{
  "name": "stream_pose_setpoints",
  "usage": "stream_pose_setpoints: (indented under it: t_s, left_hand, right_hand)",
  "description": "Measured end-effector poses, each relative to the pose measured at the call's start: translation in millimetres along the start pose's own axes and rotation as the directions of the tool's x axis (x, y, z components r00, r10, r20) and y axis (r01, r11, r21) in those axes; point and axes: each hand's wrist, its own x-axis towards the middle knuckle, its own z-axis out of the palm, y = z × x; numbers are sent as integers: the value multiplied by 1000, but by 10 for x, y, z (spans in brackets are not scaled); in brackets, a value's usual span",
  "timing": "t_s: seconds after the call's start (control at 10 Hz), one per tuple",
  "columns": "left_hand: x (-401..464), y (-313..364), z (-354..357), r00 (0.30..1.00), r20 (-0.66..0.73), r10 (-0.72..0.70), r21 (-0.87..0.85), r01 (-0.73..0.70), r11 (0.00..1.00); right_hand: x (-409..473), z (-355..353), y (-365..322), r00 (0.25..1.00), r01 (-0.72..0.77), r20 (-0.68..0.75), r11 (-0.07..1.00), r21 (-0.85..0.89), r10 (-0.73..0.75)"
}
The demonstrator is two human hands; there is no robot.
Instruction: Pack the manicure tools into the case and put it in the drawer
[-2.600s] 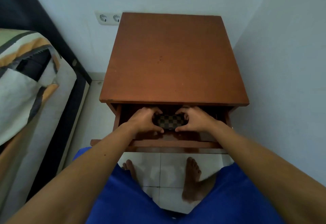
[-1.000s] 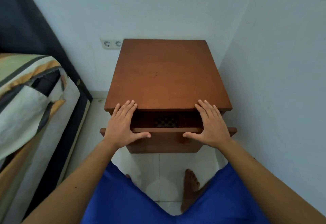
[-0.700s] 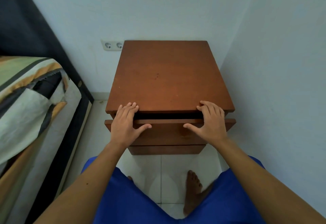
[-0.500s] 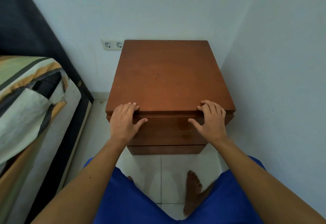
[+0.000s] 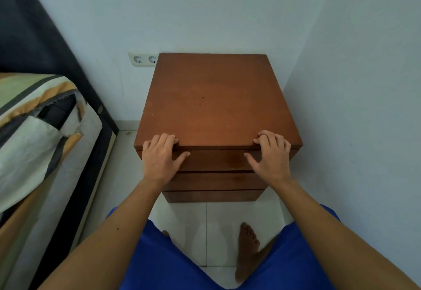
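The top drawer (image 5: pixel 216 159) of the brown wooden nightstand (image 5: pixel 214 100) is pushed fully in, its front flush under the top board. My left hand (image 5: pixel 160 157) rests flat on the drawer front at the left end, fingers curled over the top edge. At the right end my right hand (image 5: pixel 271 156) lies the same way, thumb spread on the front. Neither hand holds anything. The checkered manicure case is hidden inside the drawer and not visible.
A bed (image 5: pixel 38 130) with a striped cover and dark frame stands close on the left. White walls close in behind and on the right. A double wall socket (image 5: pixel 143 59) sits left of the nightstand. My bare feet and blue shorts are on the tiled floor (image 5: pixel 193 226) below.
Both hands left the checkered case inside the open drawer, moved to the drawer front and pushed it in. The drawer went from wide open to fully shut.
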Motion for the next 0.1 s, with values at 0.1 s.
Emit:
stream_pose_setpoints:
  t_s: [0.1]
  left_hand:
    - [190,56,-94,1000,-8,24,-87,-25,996]
  right_hand:
    - [169,-99,-41,999,42,-21,996,74,-41]
